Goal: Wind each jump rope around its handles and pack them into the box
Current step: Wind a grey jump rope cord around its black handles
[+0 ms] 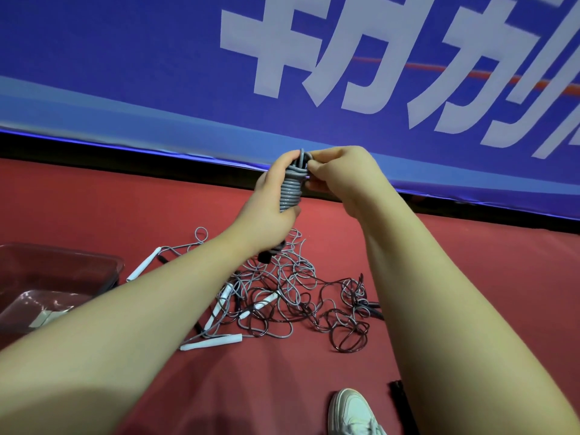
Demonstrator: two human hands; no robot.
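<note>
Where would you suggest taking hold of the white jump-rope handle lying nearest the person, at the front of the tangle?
Grip the white tubular handle round its middle, coming from above on the near side. It lies flat on the red floor, and the tangle of grey and black cords crowds only its far side.

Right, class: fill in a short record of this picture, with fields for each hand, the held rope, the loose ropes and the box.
left hand: grips the wound bundle upright
right hand: pinches the bundle's top end
bundle: grey rope coiled round dark handles
loose ropes: tangled grey and dark pile on the red floor, white handles among them
box: clear plastic, on the floor at left
</note>
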